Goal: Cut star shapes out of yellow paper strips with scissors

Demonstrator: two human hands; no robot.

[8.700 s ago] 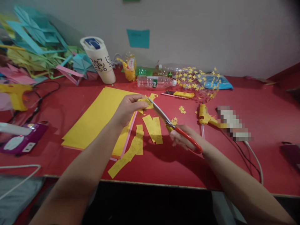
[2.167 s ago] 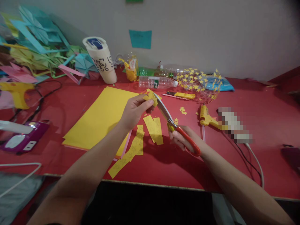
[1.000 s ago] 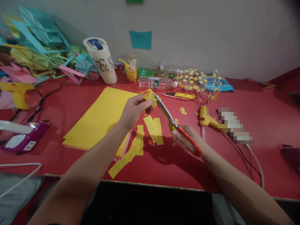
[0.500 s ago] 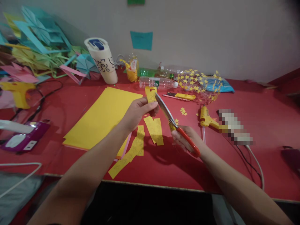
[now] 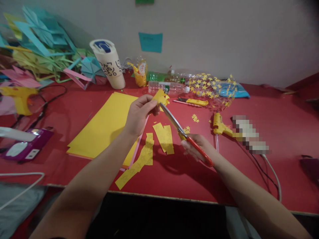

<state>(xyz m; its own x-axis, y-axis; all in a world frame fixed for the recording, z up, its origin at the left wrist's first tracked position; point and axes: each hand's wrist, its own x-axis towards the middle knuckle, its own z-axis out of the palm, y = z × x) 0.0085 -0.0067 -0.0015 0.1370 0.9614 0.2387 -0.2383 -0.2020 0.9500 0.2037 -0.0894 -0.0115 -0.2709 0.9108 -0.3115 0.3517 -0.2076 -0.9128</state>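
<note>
My left hand pinches a small yellow paper piece with a jagged right edge, above the red table. My right hand is wrapped round the red-handled scissors; their blade tips touch or nearly touch the paper beside my left fingertips. Below my hands lie yellow paper strips with faint drawn marks, and more strips reach toward the front edge. Small cut yellow stars lie to the right of the blades. A stack of yellow sheets is under and left of my left forearm.
Along the back stand a white tumbler, a clear bottle and a star-covered bottle. A yellow cutter and a glue gun lie right. Folded paper shapes and a purple power socket are left.
My left hand has moved slightly left and up, and the paper in it is now tilted. The scissor tips have shifted left with it.
</note>
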